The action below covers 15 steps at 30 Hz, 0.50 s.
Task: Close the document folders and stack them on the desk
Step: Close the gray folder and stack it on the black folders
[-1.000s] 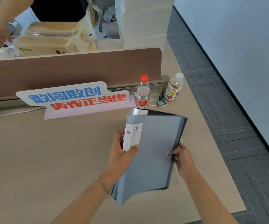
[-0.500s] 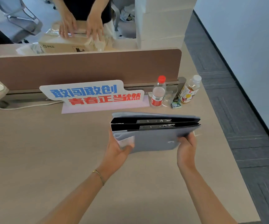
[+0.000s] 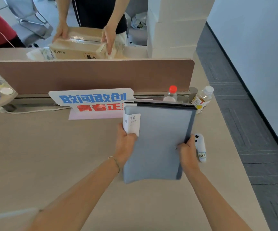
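Note:
A bundle of grey-blue document folders (image 3: 158, 140), closed, is held upright-tilted above the beige desk (image 3: 51, 164), with dark spines showing along its top edge. A white label reading "20" sits at the upper left of the front cover. My left hand (image 3: 124, 145) grips the left edge just under the label. My right hand (image 3: 187, 150) grips the right edge lower down. Both hands are shut on the bundle.
A white controller (image 3: 200, 147) lies on the desk just right of my right hand. A blue-and-red sign (image 3: 91, 100), two bottles (image 3: 171, 94) and a brown partition (image 3: 93, 75) stand behind. Beyond the partition a person handles a cardboard box (image 3: 78, 47). The desk edge and grey carpet run along the right.
The folders went from tipped flat, spines toward me, back to upright with the front cover facing me. My view moved closer and the controller came into sight.

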Each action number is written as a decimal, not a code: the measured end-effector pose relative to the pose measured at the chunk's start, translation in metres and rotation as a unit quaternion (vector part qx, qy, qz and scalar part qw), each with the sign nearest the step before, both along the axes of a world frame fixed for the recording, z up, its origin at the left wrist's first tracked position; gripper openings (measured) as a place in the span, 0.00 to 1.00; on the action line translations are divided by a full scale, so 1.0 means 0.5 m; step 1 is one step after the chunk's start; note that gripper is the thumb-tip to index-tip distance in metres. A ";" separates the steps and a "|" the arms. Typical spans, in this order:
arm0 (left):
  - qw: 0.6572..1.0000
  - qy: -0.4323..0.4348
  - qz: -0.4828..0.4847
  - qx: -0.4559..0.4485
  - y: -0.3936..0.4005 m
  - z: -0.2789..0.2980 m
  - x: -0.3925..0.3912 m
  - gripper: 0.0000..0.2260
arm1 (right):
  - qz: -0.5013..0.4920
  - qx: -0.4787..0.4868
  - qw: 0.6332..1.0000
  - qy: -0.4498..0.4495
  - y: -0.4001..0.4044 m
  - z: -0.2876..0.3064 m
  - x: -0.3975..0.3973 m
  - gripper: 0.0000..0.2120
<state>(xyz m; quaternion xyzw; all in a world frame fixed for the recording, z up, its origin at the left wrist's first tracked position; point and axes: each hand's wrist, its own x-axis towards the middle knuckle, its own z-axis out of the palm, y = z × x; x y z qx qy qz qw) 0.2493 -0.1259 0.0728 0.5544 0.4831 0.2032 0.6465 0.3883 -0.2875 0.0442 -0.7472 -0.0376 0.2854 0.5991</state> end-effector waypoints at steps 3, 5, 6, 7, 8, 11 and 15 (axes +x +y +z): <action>0.996 0.057 0.045 -0.053 0.023 -0.022 -0.023 0.18 | 0.019 -0.040 0.999 0.031 0.035 -0.007 -0.010 0.16; 0.989 0.086 0.081 -0.084 0.032 -0.046 -0.043 0.17 | 0.027 -0.052 0.997 0.052 0.058 -0.019 -0.024 0.19; 0.986 0.095 0.101 -0.094 0.035 -0.057 -0.050 0.17 | 0.032 -0.060 0.996 0.059 0.068 -0.024 -0.032 0.19; 0.982 0.105 0.115 -0.103 0.039 -0.068 -0.055 0.15 | 0.035 -0.064 0.995 0.065 0.078 -0.028 -0.038 0.20; 0.980 0.110 0.124 -0.111 0.044 -0.075 -0.056 0.14 | 0.033 -0.064 0.995 0.070 0.088 -0.032 -0.042 0.20; 0.974 0.109 0.135 -0.143 0.068 -0.097 -0.052 0.11 | 0.022 -0.059 0.996 0.069 0.117 -0.026 -0.041 0.23; 0.981 0.101 0.111 -0.125 0.116 -0.123 -0.037 0.19 | 0.016 -0.051 0.994 0.099 0.154 -0.032 -0.026 0.26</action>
